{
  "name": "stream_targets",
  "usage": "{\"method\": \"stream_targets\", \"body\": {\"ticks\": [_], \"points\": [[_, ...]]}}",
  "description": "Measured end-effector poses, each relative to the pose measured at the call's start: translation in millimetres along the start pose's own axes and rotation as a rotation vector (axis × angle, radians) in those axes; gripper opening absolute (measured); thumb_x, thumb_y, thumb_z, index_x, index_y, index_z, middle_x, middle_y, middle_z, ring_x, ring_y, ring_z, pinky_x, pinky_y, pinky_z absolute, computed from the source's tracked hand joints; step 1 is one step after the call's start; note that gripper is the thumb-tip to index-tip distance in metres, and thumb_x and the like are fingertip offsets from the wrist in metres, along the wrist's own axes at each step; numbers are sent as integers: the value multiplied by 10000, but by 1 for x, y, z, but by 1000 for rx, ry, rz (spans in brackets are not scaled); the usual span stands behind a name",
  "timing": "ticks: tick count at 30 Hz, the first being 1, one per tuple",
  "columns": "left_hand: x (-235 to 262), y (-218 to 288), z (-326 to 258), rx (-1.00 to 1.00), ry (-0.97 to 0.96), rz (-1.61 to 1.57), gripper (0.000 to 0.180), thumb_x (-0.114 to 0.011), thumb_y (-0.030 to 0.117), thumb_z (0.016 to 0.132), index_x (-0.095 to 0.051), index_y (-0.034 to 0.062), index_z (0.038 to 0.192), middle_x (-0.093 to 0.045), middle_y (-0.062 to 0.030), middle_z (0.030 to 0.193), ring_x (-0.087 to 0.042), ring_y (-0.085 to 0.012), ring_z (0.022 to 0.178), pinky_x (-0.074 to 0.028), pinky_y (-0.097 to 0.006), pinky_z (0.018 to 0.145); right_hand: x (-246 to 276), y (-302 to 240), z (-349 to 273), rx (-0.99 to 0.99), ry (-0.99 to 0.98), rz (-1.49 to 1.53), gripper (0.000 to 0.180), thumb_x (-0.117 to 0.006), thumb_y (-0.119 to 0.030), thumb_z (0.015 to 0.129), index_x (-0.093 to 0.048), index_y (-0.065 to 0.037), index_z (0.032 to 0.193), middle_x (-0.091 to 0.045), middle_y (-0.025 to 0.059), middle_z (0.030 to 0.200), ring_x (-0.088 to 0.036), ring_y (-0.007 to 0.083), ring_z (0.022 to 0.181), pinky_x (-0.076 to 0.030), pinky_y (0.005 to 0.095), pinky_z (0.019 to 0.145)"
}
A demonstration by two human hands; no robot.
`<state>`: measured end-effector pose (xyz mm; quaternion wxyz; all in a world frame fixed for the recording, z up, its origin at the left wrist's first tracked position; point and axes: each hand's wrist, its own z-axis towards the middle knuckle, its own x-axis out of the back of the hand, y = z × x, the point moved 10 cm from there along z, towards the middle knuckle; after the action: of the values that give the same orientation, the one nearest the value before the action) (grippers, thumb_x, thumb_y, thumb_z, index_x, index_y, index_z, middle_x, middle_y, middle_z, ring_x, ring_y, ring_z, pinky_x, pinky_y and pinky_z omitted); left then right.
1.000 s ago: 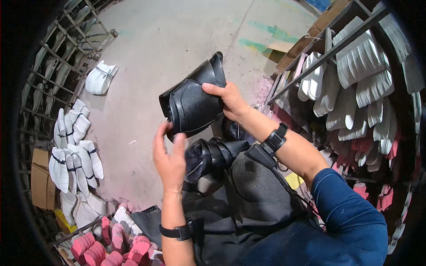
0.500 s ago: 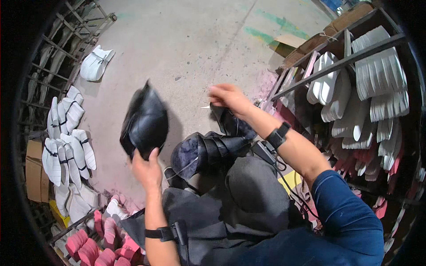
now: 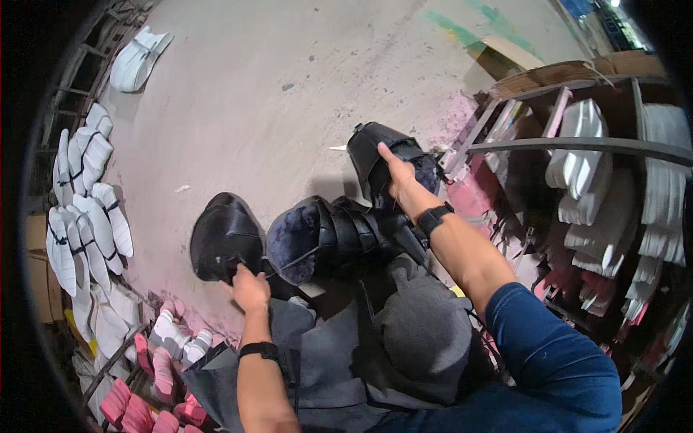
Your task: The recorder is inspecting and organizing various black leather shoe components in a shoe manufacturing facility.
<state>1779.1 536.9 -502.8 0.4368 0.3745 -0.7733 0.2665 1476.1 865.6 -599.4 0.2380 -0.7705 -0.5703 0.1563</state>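
Note:
At the lower edge of a black leather bundle (image 3: 227, 234), my left hand (image 3: 252, 290) has its fingers stretched apart, touching or nearly touching it. The pieces look like shoe uppers, stacked together and resting low on the floor. My right hand (image 3: 399, 177) grips a second stack of black shoe uppers (image 3: 376, 148), its thumb on top and its other fingers hidden. Between the hands lies a long row of nested black uppers (image 3: 346, 234), showing dark blue fuzzy lining (image 3: 293, 245) at the left end.
White bundled shoe parts (image 3: 86, 231) lie along the left, with one bundle (image 3: 138, 59) farther off. Pink bundles (image 3: 137, 404) fill a rack at lower left. At right stands a metal rack (image 3: 577, 143) with white stacks. My lap has a grey cover (image 3: 426, 335).
My left hand lowered the black bundle to the floor and its fingers have spread. My right hand moved down onto the right stack of uppers and took hold. The view shifted slightly.

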Motion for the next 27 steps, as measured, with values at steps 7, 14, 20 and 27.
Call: {"method": "stream_targets", "body": {"ticks": [7,14,20,27], "points": [[1,16,-10,6,-375,122,415,-700,308,736,-649,26,1036,-651,-198,1062,-610,-323,1042,-328,-486,1042,2,-28,-10,79,145,2,510,-783,-134,711,-557,106,1100,-613,190,1118,-613,290,983,-481,391,853],[108,99,-50,-197,-311,-533,421,-615,360,845,-641,-2,1058,-672,-181,1006,-657,-317,926,-521,-419,763,-19,-126,-141,229,-1000,644,461,-545,-195,929,-437,-5,1335,-485,133,1356,-447,272,1264,-281,416,1117],[175,205,-167,-312,-959,-1829,772,-506,577,874,-355,-3,1361,-429,-246,1349,-466,-342,1211,-436,-446,955,7,-163,-282,299,-1504,624,343,-667,-269,816,-632,-102,1114,-612,83,1179,-497,270,1186,-269,437,1096],[230,178,-186,-362,-823,-2613,516,-668,197,848,-474,10,1288,-527,-126,1299,-498,-291,1184,-367,-443,1046,12,-105,-379,1,-1653,149,603,-699,6,700,-486,33,1263,-570,158,1219,-540,271,1146,-427,396,993]]}}
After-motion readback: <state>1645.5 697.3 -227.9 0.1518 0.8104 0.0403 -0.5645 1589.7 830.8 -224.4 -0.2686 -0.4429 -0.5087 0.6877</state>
